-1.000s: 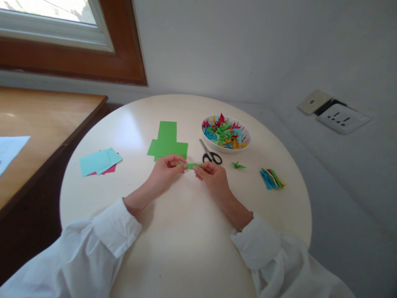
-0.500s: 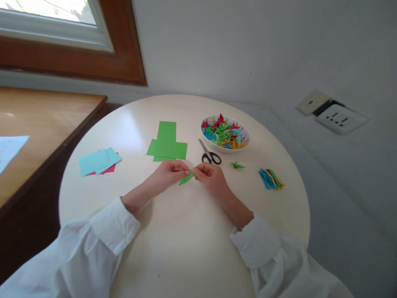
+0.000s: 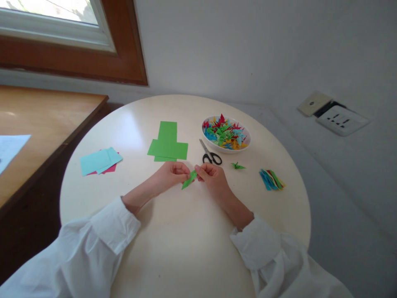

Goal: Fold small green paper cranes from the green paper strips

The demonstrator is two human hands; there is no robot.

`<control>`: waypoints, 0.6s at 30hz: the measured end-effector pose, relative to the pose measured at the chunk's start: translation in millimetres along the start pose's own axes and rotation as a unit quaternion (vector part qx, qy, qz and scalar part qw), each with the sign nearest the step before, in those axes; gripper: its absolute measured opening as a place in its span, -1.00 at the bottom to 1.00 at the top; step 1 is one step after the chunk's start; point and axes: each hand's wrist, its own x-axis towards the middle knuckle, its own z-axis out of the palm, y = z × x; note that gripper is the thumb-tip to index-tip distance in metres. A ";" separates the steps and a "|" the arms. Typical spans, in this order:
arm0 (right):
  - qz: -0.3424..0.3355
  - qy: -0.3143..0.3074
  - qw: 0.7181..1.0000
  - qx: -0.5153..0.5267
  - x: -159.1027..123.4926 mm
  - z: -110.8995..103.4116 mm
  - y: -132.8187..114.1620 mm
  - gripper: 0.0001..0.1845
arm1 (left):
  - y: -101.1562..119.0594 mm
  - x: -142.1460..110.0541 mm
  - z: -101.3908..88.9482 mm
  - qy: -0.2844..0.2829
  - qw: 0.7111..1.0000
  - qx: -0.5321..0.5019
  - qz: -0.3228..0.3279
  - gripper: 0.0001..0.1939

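My left fingers (image 3: 182, 177) are drawn together in a close pinch at the near-left side of a small folded green paper piece (image 3: 188, 181), and my right fingers (image 3: 201, 172) pinch its upper right end with the same narrow closing. The piece lies between my two hands, slanting down toward me, its pointed tip poking out free below my left fingertips; the exact folds hide behind the fingers. Paper this small would, I judge, bend out of line under a hard squeeze, so a light grip serves best, thumbs close to the crease, edges matched before I press it sharp. One hand should steady while the other shapes; pulling both ways could tear the thin point. Resting my wrists on the tabletop (image 3: 173, 252) would help steadiness. Just beyond my right fingers lie the scissors (image 3: 211, 156), so my knuckles need care there. The finished green crane (image 3: 238, 165), to the right of my right fingers, offers a handy pattern for crisp points. Flat green sheets (image 3: 167, 142) lie beyond my left fingers.
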 end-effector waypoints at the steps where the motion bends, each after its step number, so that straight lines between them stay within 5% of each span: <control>1: 0.003 0.010 1.000 0.015 0.7 -0.1 0.7 -0.59 | -0.3 -0.1 0.5 0.001 1.000 -0.003 -0.001 -0.94; 9: -0.001 0.070 0.994 0.081 5.9 -0.9 5.8 -0.63 | -3.3 1.2 -0.6 0.037 0.996 -0.056 0.051 -0.81; 14: -0.111 0.062 0.992 -0.012 -2.0 0.1 4.5 -0.85 | -4.1 3.4 -2.0 0.077 0.992 -0.096 0.035 -0.81; 18: -0.239 0.028 0.960 -0.142 -8.3 0.3 3.3 -0.89 | -2.9 2.8 -0.7 0.061 0.991 -0.117 0.027 -0.81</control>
